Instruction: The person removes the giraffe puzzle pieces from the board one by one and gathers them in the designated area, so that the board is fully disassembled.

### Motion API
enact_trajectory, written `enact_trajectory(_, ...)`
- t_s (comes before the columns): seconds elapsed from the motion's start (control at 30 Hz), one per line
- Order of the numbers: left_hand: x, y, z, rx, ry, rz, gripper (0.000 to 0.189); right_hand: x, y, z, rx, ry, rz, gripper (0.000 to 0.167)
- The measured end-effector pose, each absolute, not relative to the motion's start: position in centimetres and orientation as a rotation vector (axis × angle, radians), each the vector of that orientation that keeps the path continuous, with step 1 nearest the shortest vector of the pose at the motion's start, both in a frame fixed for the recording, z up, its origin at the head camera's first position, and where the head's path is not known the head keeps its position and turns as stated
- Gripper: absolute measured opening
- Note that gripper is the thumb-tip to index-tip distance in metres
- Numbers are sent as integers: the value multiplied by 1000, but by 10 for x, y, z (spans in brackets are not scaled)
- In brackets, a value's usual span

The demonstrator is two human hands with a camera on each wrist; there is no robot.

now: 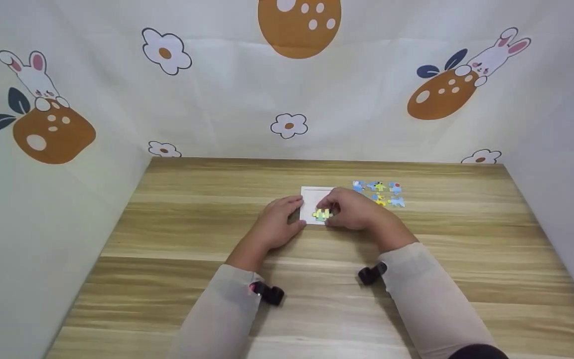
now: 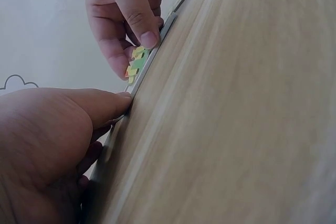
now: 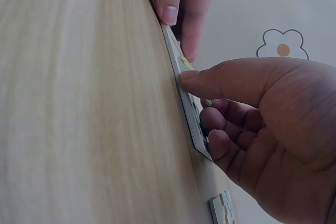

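A small white puzzle tray lies flat on the table, with a yellow-green jigsaw piece at its lower part. My left hand holds the tray's left side, thumb at the near corner and fingers along the edge farther back. Over the tray's right part, my right hand pinches the jigsaw piece between thumb and fingers. In the left wrist view the piece shows between those fingertips, close over the tray. The right hand hides the tray's right side in the head view.
Several loose jigsaw pieces, mostly blue and yellow, lie in two rows to the right of the tray. The wooden table ends at a patterned cloth wall at the back and pale walls on both sides.
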State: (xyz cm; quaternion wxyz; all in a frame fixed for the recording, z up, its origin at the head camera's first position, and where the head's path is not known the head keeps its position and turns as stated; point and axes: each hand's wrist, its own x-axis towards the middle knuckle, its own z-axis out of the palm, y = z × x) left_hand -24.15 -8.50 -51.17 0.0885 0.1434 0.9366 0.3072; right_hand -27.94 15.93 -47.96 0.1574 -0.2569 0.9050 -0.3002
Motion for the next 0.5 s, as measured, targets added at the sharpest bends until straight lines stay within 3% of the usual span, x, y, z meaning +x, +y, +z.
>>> enact_trajectory(0.27, -241, -84, -511, 405, 2786, 897, 61, -280, 169, -471, -725, 2606, -893, 35)
enact_trajectory(0.5, -239, -83, -509, 374, 2784, 889, 61, -283, 203, -462, -562, 2580, -1002, 39)
